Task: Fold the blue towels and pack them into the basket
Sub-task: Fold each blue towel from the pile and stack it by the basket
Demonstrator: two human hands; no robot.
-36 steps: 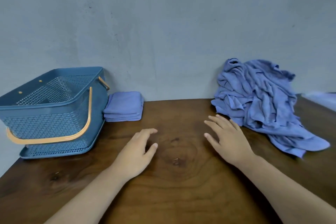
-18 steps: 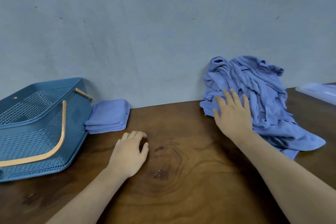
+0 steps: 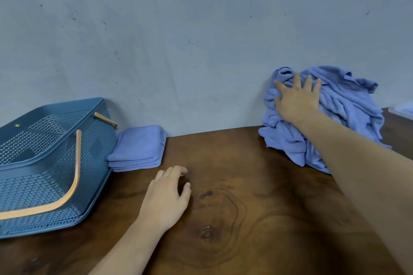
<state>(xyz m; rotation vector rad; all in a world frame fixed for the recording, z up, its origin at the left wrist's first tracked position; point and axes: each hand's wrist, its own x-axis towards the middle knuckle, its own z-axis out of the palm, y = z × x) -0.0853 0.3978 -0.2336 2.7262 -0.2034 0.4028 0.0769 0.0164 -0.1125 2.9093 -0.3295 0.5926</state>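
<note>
The right hand point(image 3: 297, 100) is stretched far out and lies on top of the pile of blue towels point(image 3: 348, 114). Its fingers point(image 3: 309, 82) are spread wide and almost straight. They press on the cloth and are not curled round any of it. The pile is a messy, crumpled heap. It sits at the back right of the brown wooden worktop point(image 3: 257, 207), right up against the grey wall point(image 3: 178, 40). The left hand point(image 3: 165, 196) rests near the middle of the worktop, closer to the person. Its fingers are a little bent and loose, the tips touch the wood, and it holds nothing. The two hands are well apart. At the back left lies a small stack of folded towels point(image 3: 139, 147), flat and neat, next to the wall. The blue basket point(image 3: 51, 163) stands on the left side of the stack. The stack is just beside the basket's wall, and I cannot tell if the two touch. The basket is plastic with lots of little holes in its sides, and its open top faces up. One orange handle point(image 3: 73, 176) hangs down across its near side, and the end of another orange handle point(image 3: 106, 119) shows at its far corner. At the far right edge a pale flat thing point(image 3: 402, 109) lies on the worktop, but too little of it shows to tell what it is.
</note>
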